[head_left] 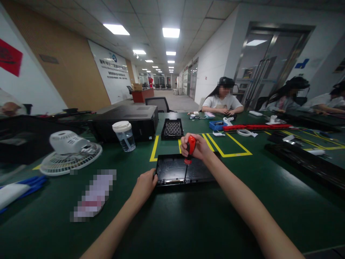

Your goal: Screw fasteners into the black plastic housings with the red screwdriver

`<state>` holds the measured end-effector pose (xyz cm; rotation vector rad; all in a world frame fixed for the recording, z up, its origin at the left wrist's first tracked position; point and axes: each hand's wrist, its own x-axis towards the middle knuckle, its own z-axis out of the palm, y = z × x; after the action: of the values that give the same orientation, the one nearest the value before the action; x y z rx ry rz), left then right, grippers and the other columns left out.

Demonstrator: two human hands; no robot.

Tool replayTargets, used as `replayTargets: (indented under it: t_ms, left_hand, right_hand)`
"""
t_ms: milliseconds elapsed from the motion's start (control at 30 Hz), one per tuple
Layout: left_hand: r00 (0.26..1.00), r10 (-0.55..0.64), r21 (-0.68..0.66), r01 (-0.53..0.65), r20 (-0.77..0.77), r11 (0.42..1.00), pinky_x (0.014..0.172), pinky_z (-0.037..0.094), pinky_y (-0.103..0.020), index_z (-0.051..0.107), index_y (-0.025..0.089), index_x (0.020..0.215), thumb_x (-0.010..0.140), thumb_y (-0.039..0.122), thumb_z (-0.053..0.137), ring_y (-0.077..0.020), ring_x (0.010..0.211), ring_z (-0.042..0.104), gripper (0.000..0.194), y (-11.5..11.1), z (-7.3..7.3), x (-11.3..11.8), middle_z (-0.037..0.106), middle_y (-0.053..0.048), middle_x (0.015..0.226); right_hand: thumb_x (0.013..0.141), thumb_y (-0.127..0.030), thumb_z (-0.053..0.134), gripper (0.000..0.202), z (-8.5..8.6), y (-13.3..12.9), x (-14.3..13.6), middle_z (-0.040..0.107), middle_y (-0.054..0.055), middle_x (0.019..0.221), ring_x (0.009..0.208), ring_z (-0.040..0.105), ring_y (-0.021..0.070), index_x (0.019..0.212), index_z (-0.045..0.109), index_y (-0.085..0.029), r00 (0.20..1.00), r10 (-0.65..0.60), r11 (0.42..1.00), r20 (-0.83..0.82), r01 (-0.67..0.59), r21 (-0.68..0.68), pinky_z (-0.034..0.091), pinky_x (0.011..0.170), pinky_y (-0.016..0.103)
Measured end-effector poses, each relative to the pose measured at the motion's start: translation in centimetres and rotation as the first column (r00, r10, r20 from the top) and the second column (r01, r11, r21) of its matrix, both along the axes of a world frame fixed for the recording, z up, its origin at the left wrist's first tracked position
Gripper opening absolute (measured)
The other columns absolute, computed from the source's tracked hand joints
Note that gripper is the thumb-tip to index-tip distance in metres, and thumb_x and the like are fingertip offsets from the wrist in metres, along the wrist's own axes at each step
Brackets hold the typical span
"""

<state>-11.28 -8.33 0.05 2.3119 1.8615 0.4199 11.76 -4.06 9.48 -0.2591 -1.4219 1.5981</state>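
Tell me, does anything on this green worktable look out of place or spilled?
The white fan at left lies face-down on the green table, which looks odd since fans usually stand upright. I see no spill; distant items are too small to judge.

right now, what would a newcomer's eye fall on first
The red-and-black screwdriver likely stands out, gripped point-down in the right hand over a shiny black rectangular panel. The left hand touches that panel's left edge. Further left are a white round-caged fan and a clear white-lidded cup.
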Motion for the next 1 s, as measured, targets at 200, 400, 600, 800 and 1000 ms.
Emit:
replayTargets:
  t_ms: [200, 400, 600, 800, 1000]
  left_hand:
    - [1.000, 0.001, 0.009, -0.001, -0.001, 1.000, 0.075, 0.045, -0.028, 0.055, 0.013, 0.112, 0.086, 0.024, 0.037, -0.0198, 0.084, 0.063, 0.033, 0.2, -0.3, 0.0, 0.067, -0.010, 0.094]
    - [1.000, 0.000, 0.009, 0.000, -0.004, 1.000, 0.077, 0.045, -0.026, 0.055, 0.014, 0.112, 0.086, 0.024, 0.037, -0.0188, 0.086, 0.064, 0.033, 0.2, -0.2, 0.0, 0.067, -0.010, 0.095]
    - [1.000, 0.004, 0.028, -0.004, -0.013, 1.000, 0.076, 0.044, -0.026, 0.056, 0.016, 0.110, 0.086, 0.025, 0.037, -0.0196, 0.087, 0.064, 0.031, 0.3, -0.6, -0.1, 0.067, -0.009, 0.096]
    - [1.000, 0.004, 0.022, -0.004, -0.007, 1.000, 0.076, 0.044, -0.027, 0.056, 0.015, 0.110, 0.086, 0.024, 0.038, -0.0190, 0.084, 0.064, 0.032, 0.4, -0.7, -0.1, 0.068, -0.009, 0.094]
    - [1.000, 0.005, 0.010, -0.005, -0.015, 1.000, 0.076, 0.044, -0.026, 0.056, 0.015, 0.110, 0.086, 0.024, 0.038, -0.0187, 0.085, 0.063, 0.031, 0.3, -0.4, -0.1, 0.068, -0.008, 0.093]
  right_hand:
    - [0.068, -0.057, 0.042, 0.039, -1.0, 1.5, -0.7, 0.049, 0.001, 0.061, 0.048, 0.047, 0.0138, 0.057, 0.041, -0.020, 0.999, 0.035, 0.999, 0.034, -0.036, 0.022, 0.043, 0.040, 0.032]
    - [0.069, -0.058, 0.037, 0.039, -0.7, 1.8, -1.5, 0.051, 0.001, 0.051, 0.042, 0.051, 0.0174, 0.056, 0.033, -0.021, 0.978, 0.207, 0.977, -0.006, -0.207, -0.041, 0.044, 0.037, 0.035]
    - [0.077, -0.040, 0.034, 0.028, -0.6, 1.6, -1.4, 0.053, -0.001, 0.047, 0.027, 0.045, 0.0139, 0.062, 0.040, -0.018, 0.854, 0.512, 0.859, -0.089, -0.510, 0.041, 0.036, 0.028, 0.025]
    - [0.078, -0.039, 0.037, 0.028, -1.3, 1.5, -1.7, 0.047, -0.004, 0.044, 0.026, 0.035, 0.0077, 0.063, 0.048, -0.017, 0.806, 0.568, 0.822, -0.163, -0.566, 0.063, 0.032, 0.028, 0.019]
    - [0.079, -0.041, 0.040, 0.028, -1.5, 1.5, -1.8, 0.046, -0.005, 0.045, 0.027, 0.033, 0.0064, 0.064, 0.048, -0.019, 0.849, 0.497, 0.867, -0.178, -0.496, 0.054, 0.032, 0.030, 0.018]
